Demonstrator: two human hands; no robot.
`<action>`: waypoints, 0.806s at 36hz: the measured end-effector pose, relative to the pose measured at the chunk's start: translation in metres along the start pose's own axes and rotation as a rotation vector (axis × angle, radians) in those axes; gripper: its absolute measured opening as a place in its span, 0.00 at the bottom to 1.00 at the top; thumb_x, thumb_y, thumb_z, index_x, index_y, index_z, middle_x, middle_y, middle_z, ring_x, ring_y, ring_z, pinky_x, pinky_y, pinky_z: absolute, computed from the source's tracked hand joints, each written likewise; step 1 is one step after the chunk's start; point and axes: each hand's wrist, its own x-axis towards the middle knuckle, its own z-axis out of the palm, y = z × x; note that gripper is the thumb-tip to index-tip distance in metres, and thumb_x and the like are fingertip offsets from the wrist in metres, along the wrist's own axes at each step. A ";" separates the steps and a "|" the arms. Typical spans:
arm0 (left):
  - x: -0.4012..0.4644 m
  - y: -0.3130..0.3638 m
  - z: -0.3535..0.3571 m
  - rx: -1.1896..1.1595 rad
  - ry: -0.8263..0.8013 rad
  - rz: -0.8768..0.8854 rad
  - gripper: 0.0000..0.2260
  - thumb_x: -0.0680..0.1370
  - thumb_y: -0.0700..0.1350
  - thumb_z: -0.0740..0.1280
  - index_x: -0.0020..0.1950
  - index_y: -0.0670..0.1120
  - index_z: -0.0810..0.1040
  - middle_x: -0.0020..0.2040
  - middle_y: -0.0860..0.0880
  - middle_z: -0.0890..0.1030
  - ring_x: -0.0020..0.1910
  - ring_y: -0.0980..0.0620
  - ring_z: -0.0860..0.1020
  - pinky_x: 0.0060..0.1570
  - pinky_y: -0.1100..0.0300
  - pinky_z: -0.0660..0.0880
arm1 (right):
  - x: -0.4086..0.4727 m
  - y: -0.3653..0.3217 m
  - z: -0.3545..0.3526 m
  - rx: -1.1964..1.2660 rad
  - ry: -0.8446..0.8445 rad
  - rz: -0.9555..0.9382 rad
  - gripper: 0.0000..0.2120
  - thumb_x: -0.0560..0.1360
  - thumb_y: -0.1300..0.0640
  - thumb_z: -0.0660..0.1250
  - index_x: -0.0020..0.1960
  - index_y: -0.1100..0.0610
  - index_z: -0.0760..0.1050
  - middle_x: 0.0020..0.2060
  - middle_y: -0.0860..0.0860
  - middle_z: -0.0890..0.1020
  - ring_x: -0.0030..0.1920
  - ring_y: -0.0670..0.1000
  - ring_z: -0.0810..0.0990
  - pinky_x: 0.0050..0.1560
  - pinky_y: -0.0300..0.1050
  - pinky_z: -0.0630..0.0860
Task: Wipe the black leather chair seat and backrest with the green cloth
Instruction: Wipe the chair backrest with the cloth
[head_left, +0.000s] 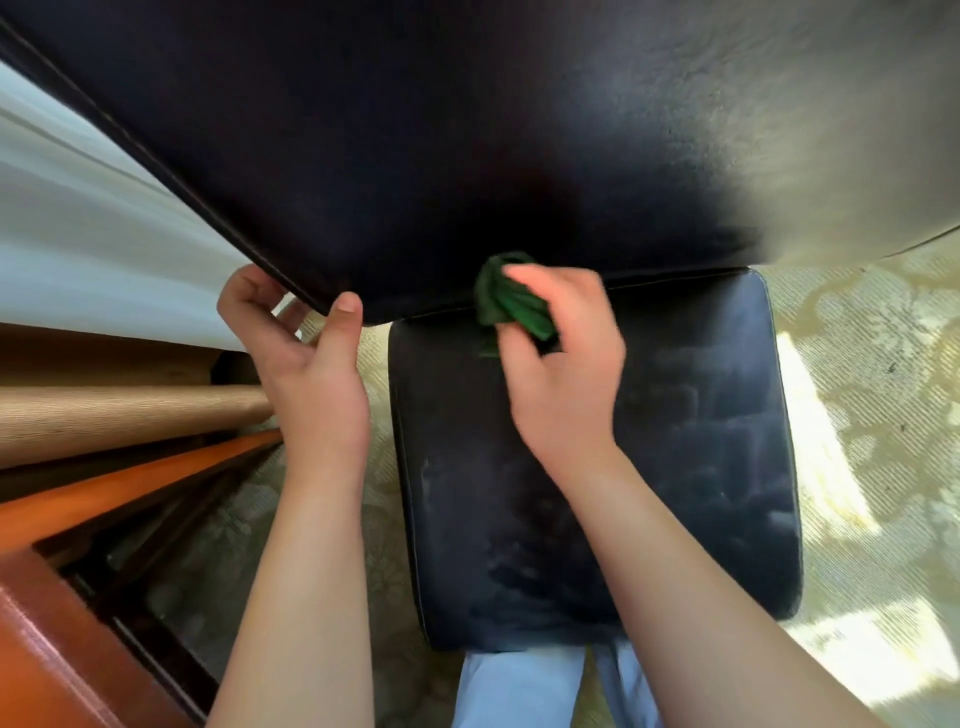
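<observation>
Head cam, looking down on a black leather chair. Backrest (415, 145) fills the top of the view; seat (701, 441) is below it, center-right, w/ dusty streaks on the leather and a pale glare patch on the backrest's upper right.

R hand (563, 364) holds the cloth (511, 299), green, bunched up, fingers (524, 275) curled round it. Cloth sits right at the seam where backrest meets seat, touching the backrest's lower edge, toward the seat's left side. Slight motion blur on that hand.

L hand (306, 353) grips the backrest's lower left corner: thumb (345, 317) pressed on the front face, other fingers wrapped behind the edge. The two hands are near each other, not touching; bare forearms come up from the bottom of the frame.

Floor is a pale patterned carpet (883, 415) w/ sunlit patches on the right. Left side: a white curtain (78, 234), a tan roll (119, 421) lying beneath it, and reddish-brown wood furniture (62, 649) w/ dark frame parts in the bottom-left corner. Light blue trousers (519, 686) show just below the seat's front edge.
</observation>
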 end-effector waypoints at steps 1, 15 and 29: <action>-0.001 0.001 0.001 -0.008 0.006 -0.003 0.21 0.76 0.39 0.68 0.65 0.49 0.63 0.66 0.44 0.71 0.66 0.43 0.74 0.66 0.48 0.76 | 0.001 0.004 -0.007 -0.007 0.079 0.056 0.18 0.69 0.71 0.69 0.57 0.58 0.78 0.51 0.52 0.78 0.52 0.41 0.76 0.55 0.30 0.70; -0.001 0.012 0.001 0.121 0.036 -0.036 0.20 0.76 0.41 0.68 0.64 0.51 0.65 0.56 0.60 0.75 0.58 0.55 0.79 0.65 0.49 0.76 | 0.002 -0.028 0.029 0.081 -0.163 0.046 0.19 0.69 0.72 0.69 0.57 0.58 0.80 0.51 0.52 0.79 0.52 0.44 0.78 0.54 0.30 0.71; -0.042 0.097 0.039 0.268 0.250 0.147 0.39 0.72 0.42 0.71 0.80 0.51 0.55 0.77 0.48 0.59 0.76 0.52 0.61 0.75 0.57 0.65 | 0.047 -0.030 -0.148 -0.029 0.407 0.239 0.18 0.72 0.68 0.66 0.59 0.54 0.76 0.55 0.54 0.77 0.53 0.45 0.77 0.56 0.36 0.73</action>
